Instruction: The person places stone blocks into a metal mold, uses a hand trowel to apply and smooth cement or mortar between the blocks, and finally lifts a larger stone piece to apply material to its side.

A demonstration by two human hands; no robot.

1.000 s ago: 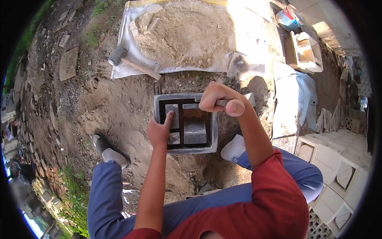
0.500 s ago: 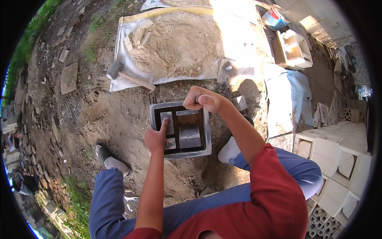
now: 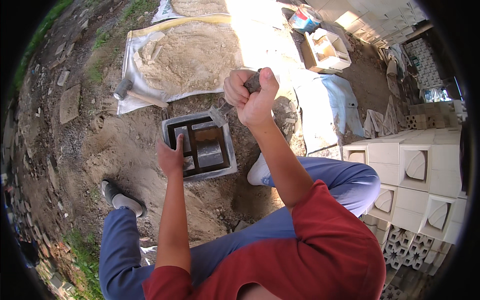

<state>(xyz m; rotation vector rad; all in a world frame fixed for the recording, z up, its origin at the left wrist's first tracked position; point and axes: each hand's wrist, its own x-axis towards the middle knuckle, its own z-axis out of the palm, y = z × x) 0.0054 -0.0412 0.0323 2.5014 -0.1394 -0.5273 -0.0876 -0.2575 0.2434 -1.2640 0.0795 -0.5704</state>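
On the dirt between my feet sits a square grey mould [image 3: 229, 145] with a dark inner frame and several grey blocks inside. My left hand [image 3: 170, 156] grips its left rim, the thumb stretched along the inner side and the other fingers hidden outside. Above the far right corner my right hand [image 3: 253, 97] is closed around the dark handle of what looks like a trowel [image 3: 218, 116]. Its flat grey blade hangs over the mould's far rim; whether it touches cannot be told.
Beyond the mould lies a sack sheet heaped with sand [image 3: 200, 55], a mallet [image 3: 123, 90] at its left corner. A pale block mould [image 3: 327, 50] and a bucket [image 3: 304, 19] stand at the far right. Pale hollow blocks [image 3: 415, 165] are stacked to the right, near a bluish sheet [image 3: 332, 102].
My right hand has risen away from the mould and turned, bringing the tool's blade into sight. My left hand keeps its hold on the rim. The whole view has shifted.
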